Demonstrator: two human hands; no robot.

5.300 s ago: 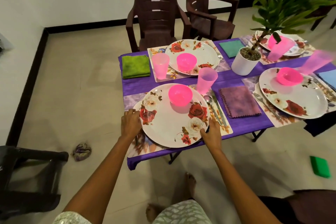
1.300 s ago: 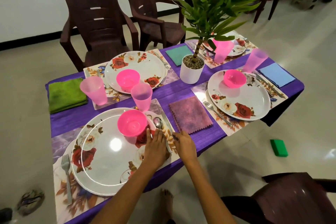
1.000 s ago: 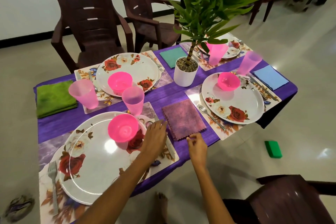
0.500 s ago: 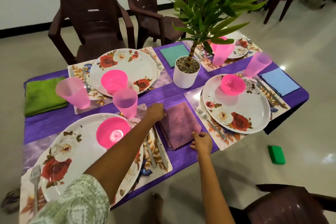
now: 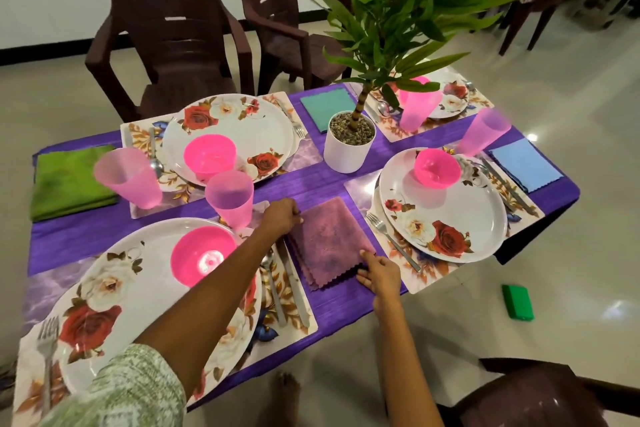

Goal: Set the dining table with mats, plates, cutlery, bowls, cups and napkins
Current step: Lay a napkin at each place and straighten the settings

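Nearest us, a floral plate (image 5: 114, 308) on its mat carries a pink bowl (image 5: 202, 255) whose contents we cannot make out. Just beyond, the purple napkin (image 5: 329, 243) lies flat on the purple tabletop (image 5: 311, 180), between this setting's knife and the right-hand setting's fork. Our left hand (image 5: 282, 217) pinches the napkin's far left corner, and our right hand (image 5: 379, 276) pinches its near right corner; each grip is narrow, fingers curled on the cloth. Beside the left hand a pink cup (image 5: 230, 198) stands upright. Farther on, a white pot (image 5: 348, 142) holds gravel and a leafy plant. Two more plates (image 5: 446, 204) (image 5: 242, 128) each carry a pink bowl.
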